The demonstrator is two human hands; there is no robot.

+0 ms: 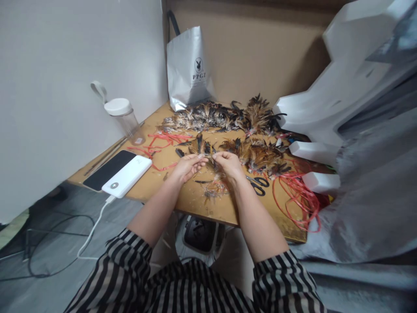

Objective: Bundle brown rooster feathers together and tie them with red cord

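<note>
My left hand (192, 166) is closed around the quill end of a small bunch of brown and black feathers (198, 144). Close beside it, my right hand (229, 163) pinches a brown feather (211, 151) between thumb and fingers. Both hands meet just above the wooden table (163, 191). Behind my right hand lies a row of brown feather bunches (260, 156). Loose feather scraps (215, 190) are scattered below the hands. Black-handled scissors (259, 185) rest to the right of my right forearm.
At the back, a long pile of feathers (211, 116) lies before a silver bag (189, 69). Red plastic strips (293, 198) tangle at the right edge; more lie left. A phone (106, 171), a white power bank (127, 177) and a clear bottle (127, 124) are on the left.
</note>
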